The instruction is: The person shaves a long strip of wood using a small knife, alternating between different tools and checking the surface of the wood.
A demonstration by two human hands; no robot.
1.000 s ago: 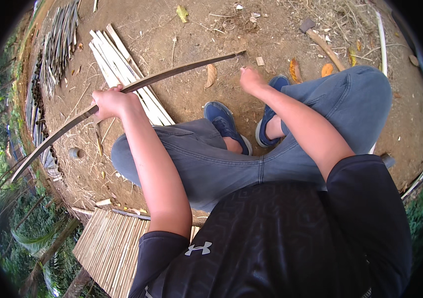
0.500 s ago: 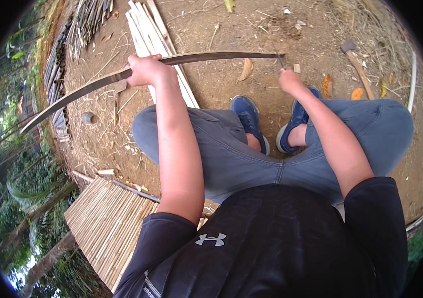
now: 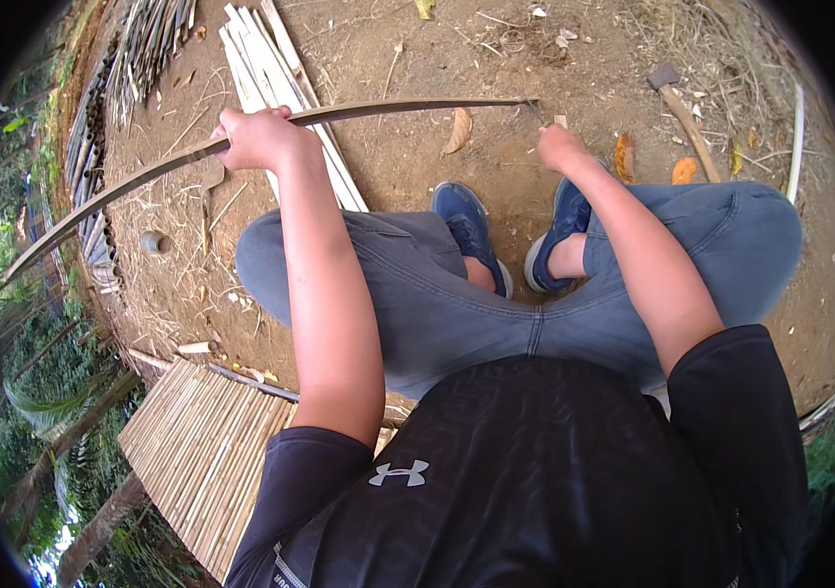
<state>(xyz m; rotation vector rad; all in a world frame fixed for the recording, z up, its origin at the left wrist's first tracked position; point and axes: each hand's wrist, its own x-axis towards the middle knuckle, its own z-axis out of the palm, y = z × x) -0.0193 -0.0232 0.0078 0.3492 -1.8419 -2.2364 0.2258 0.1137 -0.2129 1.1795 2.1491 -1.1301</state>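
Bare dirt ground (image 3: pixel 574 59); left hand (image 3: pixel 256 137) fingers clenched on bamboo strip (image 3: pixel 388 108); right unclear.

The left hand (image 3: pixel 259 137) grips a long bamboo strip (image 3: pixel 378 108); the right hand (image 3: pixel 562 147) holds its end.

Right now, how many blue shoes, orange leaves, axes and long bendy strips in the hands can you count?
Blue shoes: 2, one and the other.
Orange leaves: 2, one and one.
Axes: 1, the axe lying on the dirt.
Long bendy strips in hand: 1, the strip, gripped by the left hand; the right hand is near its tip.
Total: 6
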